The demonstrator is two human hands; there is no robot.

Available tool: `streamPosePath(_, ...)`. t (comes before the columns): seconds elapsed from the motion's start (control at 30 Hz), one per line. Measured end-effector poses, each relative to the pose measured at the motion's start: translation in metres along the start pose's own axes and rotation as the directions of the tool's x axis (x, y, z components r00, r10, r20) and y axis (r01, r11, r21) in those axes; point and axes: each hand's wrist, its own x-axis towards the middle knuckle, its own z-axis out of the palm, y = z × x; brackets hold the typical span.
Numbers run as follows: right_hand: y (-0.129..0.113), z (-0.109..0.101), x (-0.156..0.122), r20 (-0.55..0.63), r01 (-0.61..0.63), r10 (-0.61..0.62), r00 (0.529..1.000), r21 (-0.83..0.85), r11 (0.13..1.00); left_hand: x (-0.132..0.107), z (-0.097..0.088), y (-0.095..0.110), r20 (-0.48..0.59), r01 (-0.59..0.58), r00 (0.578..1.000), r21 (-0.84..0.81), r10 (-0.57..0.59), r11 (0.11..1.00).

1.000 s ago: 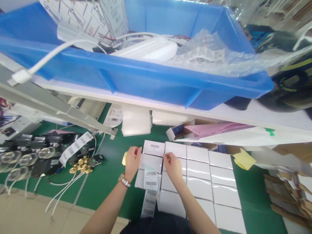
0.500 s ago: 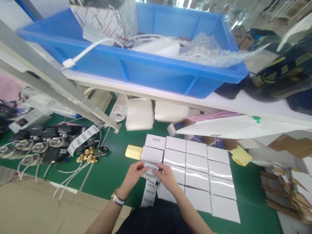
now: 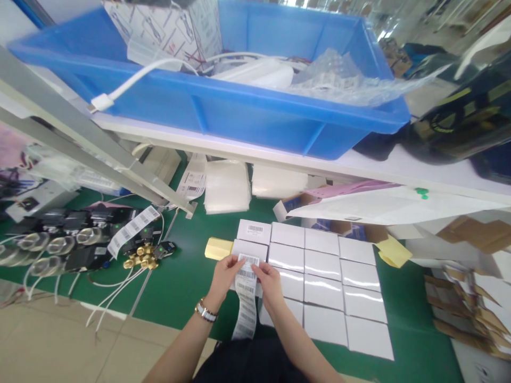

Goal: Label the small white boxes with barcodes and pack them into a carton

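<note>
Both hands pinch the top of a long strip of barcode labels (image 3: 246,306) that hangs down toward me. My left hand (image 3: 224,274) grips its left edge and my right hand (image 3: 269,282) its right edge. They hover over the left column of a grid of white boxes (image 3: 323,287) laid on the green mat (image 3: 179,287). The far-left box (image 3: 254,232) carries a barcode label. A yellow pad (image 3: 218,248) lies just left of the boxes.
A blue bin (image 3: 239,111) with cables and plastic sits on a white shelf overhead. Black and brass fittings with wires (image 3: 80,247) crowd the left of the mat. Plastic bags (image 3: 227,186) lie behind the boxes. Cardboard pieces (image 3: 471,298) pile up at the right.
My hands came back from the second box in the left column toward me and took the label strip by its top. They now hold it slightly higher.
</note>
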Motion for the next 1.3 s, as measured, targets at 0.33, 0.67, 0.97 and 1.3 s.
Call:
streamPosePath(0.33, 0.018, 0.002, 0.027, -0.138, 0.079, -0.118, 0.983, -0.259, 0.963, 0.024, 0.005, -0.005, -0.094, -0.056, 0.991, 0.319, 0.091, 0.946)
streamPosePath(0.67, 0.037, 0.007, 0.035, -0.297, 0.05, -0.17, 0.94, -0.374, 0.926, 0.025, -0.004, -0.017, -0.291, -0.158, 0.909, 0.425, 0.299, 0.892)
streamPosePath(0.97, 0.028, 0.009, 0.036, -0.304, 0.041, -0.176, 0.936, -0.403, 0.914, 0.014, -0.001, -0.045, -0.171, -0.078, 0.973, 0.384, 0.154, 0.92)
streamPosePath(1.3, 0.02, 0.01, 0.033, -0.316, 0.048, -0.228, 0.921, -0.489, 0.871, -0.003, 0.008, -0.026, 0.206, -0.579, 0.761, 0.643, 0.615, 0.502)
